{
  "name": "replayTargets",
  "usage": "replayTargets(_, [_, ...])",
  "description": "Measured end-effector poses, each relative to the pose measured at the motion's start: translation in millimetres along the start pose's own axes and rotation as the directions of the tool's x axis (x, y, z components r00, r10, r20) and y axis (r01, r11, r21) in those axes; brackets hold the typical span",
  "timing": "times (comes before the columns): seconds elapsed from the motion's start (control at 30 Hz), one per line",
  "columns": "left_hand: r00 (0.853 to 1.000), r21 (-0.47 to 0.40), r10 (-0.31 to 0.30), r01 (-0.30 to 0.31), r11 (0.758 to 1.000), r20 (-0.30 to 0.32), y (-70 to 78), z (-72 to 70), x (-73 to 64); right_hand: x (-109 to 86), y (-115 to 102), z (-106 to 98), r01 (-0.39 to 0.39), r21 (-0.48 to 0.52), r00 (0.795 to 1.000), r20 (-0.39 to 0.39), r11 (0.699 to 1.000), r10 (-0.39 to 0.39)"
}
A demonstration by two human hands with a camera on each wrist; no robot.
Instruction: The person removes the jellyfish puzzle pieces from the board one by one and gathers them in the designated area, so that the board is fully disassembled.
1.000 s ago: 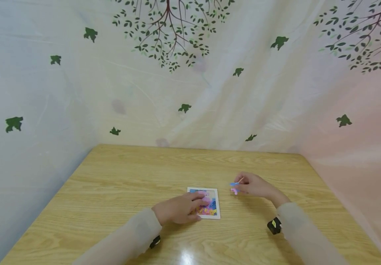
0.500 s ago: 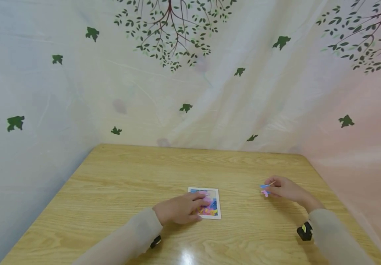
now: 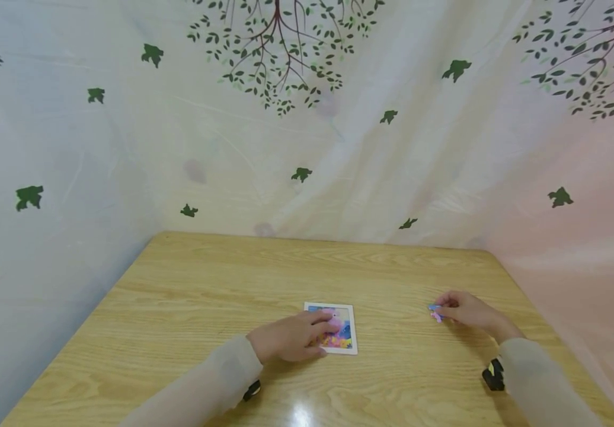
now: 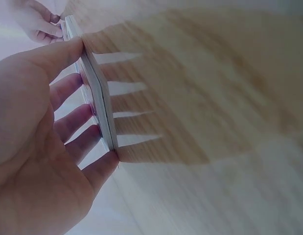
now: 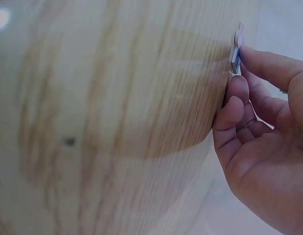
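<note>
A small jigsaw puzzle in a white-edged tray [image 3: 354, 332] lies on the table, showing a pink figure over bright yellow and pink shapes. My left hand [image 3: 292, 335] rests on it with spread fingers, covering its left part; in the left wrist view the thumb [image 4: 68, 54] and little finger touch the tray's edges. To the right, my right hand [image 3: 464, 309] is low at the tabletop, holding a pink and blue puzzle piece [image 3: 435, 312] by thumb and fingertips. Edge-on in the right wrist view, that puzzle piece [image 5: 237, 49] sits by the thumb tip; whether several are stacked I cannot tell.
The wooden table [image 3: 221, 273] carries both forearms in pale sleeves, with a black wrist camera [image 3: 493, 375] on the right one. Behind and beside it hangs a pale curtain [image 3: 243, 178] printed with branches and green leaves.
My right hand has moved right with the puzzle piece, away from the tray, and then down to the tabletop. A thin pale strip seen at its fingers earlier no longer shows. The left hand stays.
</note>
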State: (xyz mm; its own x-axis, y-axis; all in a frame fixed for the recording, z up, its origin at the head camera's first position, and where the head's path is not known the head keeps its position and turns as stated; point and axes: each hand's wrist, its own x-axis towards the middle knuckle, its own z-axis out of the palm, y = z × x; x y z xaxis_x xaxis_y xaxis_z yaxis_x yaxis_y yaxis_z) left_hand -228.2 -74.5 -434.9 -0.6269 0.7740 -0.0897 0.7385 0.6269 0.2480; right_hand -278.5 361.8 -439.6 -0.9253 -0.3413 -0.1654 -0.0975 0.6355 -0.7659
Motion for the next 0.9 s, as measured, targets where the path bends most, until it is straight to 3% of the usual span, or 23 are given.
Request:
replayTargets(0.17, [1.000, 0.004, -0.011, 0.011, 1.000, 0.008, -0.3, 1.3, -1.1, 1.7, 2.1, 4.0, -0.001, -0.044, 1.000, -0.029, 0.999, 0.000])
replayTargets(0.6, [1.000, 0.012, -0.011, 0.011, 1.000, 0.011, 0.9, -1.9, -3.4, -0.6, 0.3, 4.1, -0.022, -0.012, 1.000, -0.015, 1.000, 0.022])
replayTargets(0.8, [1.000, 0.008, 0.006, -0.006, 1.000, -0.008, 0.5, -0.7, -2.8, 0.9, -7.3, 3.2, -0.067, -0.028, 0.997, -0.027, 0.997, 0.066])
replayTargets(0.9, [1.000, 0.003, 0.018, -0.018, 1.000, -0.013, 0.3, -0.3, -3.2, 3.5, -17.5, 7.6, -0.038, -0.018, 0.999, -0.021, 0.999, 0.038])
